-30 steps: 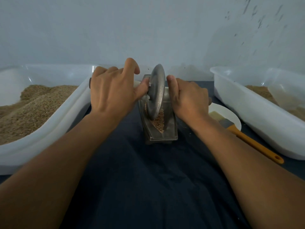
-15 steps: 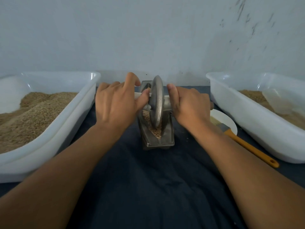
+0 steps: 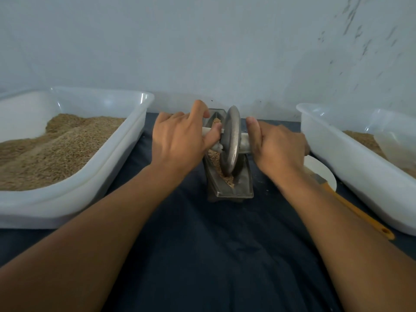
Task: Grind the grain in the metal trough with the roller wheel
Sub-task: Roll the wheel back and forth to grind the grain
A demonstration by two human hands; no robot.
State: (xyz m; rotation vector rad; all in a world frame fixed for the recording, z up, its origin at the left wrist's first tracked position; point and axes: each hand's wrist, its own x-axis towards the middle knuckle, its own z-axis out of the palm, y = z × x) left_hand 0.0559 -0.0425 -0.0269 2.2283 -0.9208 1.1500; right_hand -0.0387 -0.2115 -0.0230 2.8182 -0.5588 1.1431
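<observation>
Dark cloth covers the bench, where the trough (image 3: 229,188) runs 12 to 6 o'clock. Both hands, left (image 3: 180,143) and right (image 3: 278,146), fingers clamped on the axle, hold the wheel (image 3: 230,143) upright in the grain (image 3: 213,157), between them.

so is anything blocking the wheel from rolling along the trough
Nothing visible does. The grey metal roller wheel sits in the metal trough with only brown grain under it; left hand and right hand hold its axle.

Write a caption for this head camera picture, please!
Both hands, left hand and right hand, grip the roller wheel axle over grain in the metal trough.
</observation>
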